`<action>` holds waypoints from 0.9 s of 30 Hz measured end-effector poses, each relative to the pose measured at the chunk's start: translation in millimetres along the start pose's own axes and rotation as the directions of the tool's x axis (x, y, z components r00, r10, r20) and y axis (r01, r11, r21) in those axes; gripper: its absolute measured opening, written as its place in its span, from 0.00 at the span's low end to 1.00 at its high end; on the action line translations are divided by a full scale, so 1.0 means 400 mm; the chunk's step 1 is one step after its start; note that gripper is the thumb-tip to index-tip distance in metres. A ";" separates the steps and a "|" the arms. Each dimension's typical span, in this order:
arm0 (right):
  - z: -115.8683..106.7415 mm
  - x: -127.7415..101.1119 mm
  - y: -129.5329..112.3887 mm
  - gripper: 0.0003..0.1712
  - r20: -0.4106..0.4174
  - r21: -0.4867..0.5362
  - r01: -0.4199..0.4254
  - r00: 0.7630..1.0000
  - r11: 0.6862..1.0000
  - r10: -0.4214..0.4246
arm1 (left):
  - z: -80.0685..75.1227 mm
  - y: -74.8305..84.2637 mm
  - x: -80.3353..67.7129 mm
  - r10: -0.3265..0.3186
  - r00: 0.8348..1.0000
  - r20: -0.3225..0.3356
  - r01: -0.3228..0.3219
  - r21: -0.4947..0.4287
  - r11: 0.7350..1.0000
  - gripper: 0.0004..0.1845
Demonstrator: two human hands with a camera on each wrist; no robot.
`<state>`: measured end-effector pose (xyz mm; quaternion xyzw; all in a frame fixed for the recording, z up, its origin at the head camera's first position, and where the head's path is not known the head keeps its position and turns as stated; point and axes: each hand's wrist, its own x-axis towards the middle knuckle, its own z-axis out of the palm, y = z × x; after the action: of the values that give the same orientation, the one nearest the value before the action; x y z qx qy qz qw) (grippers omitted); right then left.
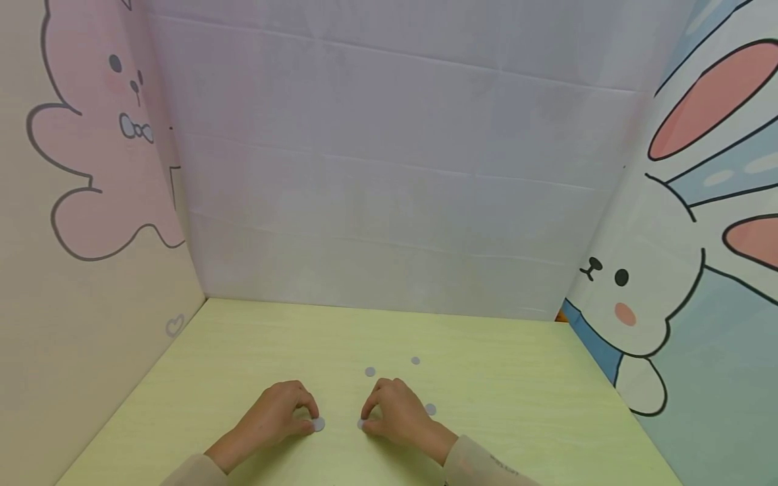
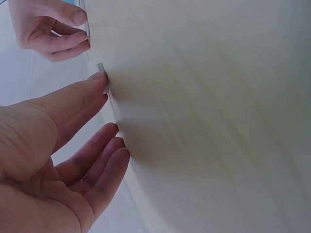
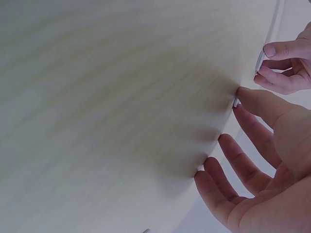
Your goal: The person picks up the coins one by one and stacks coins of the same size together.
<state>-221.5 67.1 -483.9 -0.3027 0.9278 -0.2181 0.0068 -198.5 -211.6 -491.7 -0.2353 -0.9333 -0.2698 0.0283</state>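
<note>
Left hand point(image 1: 281, 413): thumb and index fingertip pinch left disc point(image 1: 319, 424) by its near-side rim. Other fingers loosely bent behind the pinch, tips down at the table point(image 1: 273, 337) in the left wrist view. Right hand point(image 1: 398, 413): same kind of pinch, thumb plus index, on right disc point(image 1: 361, 424); remaining fingers fanned out beside the pinch, tips at the tabletop.

Orientation: both discs thin, grey, round, so equally long every way across. Left disc lies about flat, face up, and sticks out of the left fingertips toward the right hand; from the left wrist it shows edge-on as a thin sliver. Right disc mostly covered by right thumb and index; its visible part pokes out toward the left hand. Can't tell if either is lifted slightly off the table.

The two pinches face each other, discs level, apart, bare table between.

Loose discs, all lying flat: outer disc point(image 1: 431, 409) just beside the right hand, on the side away from its pinch; middle disc point(image 1: 370, 372) just beyond the right hand's fingers; far disc point(image 1: 416, 360) farther beyond, off to the right of that grip. Pale back wall point(image 1: 389, 202) well past both hands.
</note>
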 end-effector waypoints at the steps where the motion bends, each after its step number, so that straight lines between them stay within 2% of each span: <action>1: 0.000 0.000 0.000 0.04 0.000 -0.001 0.000 1.000 1.000 0.000 | 0.000 0.000 0.000 -0.001 1.000 0.001 0.001 -0.001 1.000 0.07; 17: 0.005 0.000 0.002 0.05 -0.004 -0.021 0.016 1.000 1.000 -0.016 | -0.004 0.005 0.003 0.006 1.000 0.005 -0.006 0.005 1.000 0.08; 24: 0.004 -0.002 0.003 0.05 -0.006 -0.016 0.021 1.000 1.000 -0.021 | -0.007 0.012 0.005 -0.026 0.999 0.021 0.026 -0.004 1.000 0.11; 27: 0.003 -0.001 0.004 0.05 -0.005 -0.011 0.018 1.000 1.000 -0.018 | -0.003 0.019 0.011 -0.022 1.000 0.003 0.022 0.019 1.000 0.13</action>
<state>-221.7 68.0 -485.5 -0.3106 0.9261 -0.2141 0.0007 -199.1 -204.6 -486.2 -0.2251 -0.9384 -0.2608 0.0260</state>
